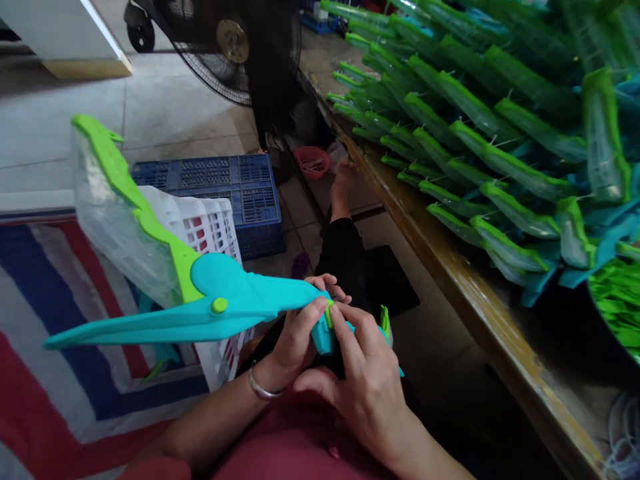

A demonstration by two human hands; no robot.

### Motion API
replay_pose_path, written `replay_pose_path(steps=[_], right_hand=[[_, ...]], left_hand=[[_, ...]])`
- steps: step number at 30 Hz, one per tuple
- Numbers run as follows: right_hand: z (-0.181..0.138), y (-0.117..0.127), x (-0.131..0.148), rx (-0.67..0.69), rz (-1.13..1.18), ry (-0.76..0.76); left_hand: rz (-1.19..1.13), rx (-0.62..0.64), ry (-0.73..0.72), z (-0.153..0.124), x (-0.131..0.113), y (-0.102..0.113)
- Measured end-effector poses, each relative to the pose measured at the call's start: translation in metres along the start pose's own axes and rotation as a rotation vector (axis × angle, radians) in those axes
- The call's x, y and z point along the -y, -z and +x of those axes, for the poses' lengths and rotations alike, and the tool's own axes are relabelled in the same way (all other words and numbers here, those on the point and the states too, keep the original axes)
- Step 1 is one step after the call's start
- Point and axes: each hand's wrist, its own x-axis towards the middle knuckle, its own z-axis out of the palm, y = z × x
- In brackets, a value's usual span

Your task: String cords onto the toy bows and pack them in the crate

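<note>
A turquoise and lime-green plastic toy, shaped like long tongs with a clear bag over its green jaw, juts to the left over my lap. My left hand is closed round its turquoise handle end. My right hand pinches a small lime-green piece against that handle, and a second green part pokes up behind its fingers.
A long wooden bench on the right holds several finished green and turquoise toys in bags. A white basket and a blue crate stand on the floor left of my knee. A black fan stands ahead. A striped mat lies left.
</note>
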Motion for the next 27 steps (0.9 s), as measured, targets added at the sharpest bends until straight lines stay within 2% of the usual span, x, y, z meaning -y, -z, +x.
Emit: replay_pose_path(steps=[2,4,8,11,14,15,19,21,24,27], right_hand=[[0.000,-0.003,-0.002,-0.020,-0.036,-0.003],[0.001,-0.004,-0.006,-0.060,-0.053,0.022],[0.004,0.010,-0.014,-0.078,-0.001,0.018],[0.005,0.029,-0.014,0.018,0.122,-0.069],[0.005,0.043,-0.012,0.106,0.253,-0.103],[0.005,0.045,-0.011,0.105,0.281,-0.099],[0.007,0.042,-0.019,0.009,0.341,-0.069],[0.006,0.038,-0.023,-0.012,0.294,-0.098],[0.006,0.031,-0.027,0.030,0.209,-0.124],[0.010,0.026,-0.035,0.147,0.192,-0.053]], left_hand=[[0.027,-0.033,-0.008,0.000,0.003,0.001],[0.075,0.035,-0.024,0.002,0.004,0.006],[0.270,0.352,0.025,0.014,-0.007,0.032],[0.499,0.530,0.003,0.026,-0.022,0.046],[0.712,0.656,-0.074,0.036,-0.036,0.045],[0.753,0.664,-0.061,0.038,-0.038,0.044],[0.803,0.481,-0.116,0.038,-0.034,0.043],[0.845,0.430,-0.144,0.034,-0.028,0.045],[0.903,0.355,-0.153,0.027,-0.022,0.052],[0.940,0.331,-0.129,0.024,-0.021,0.061]])
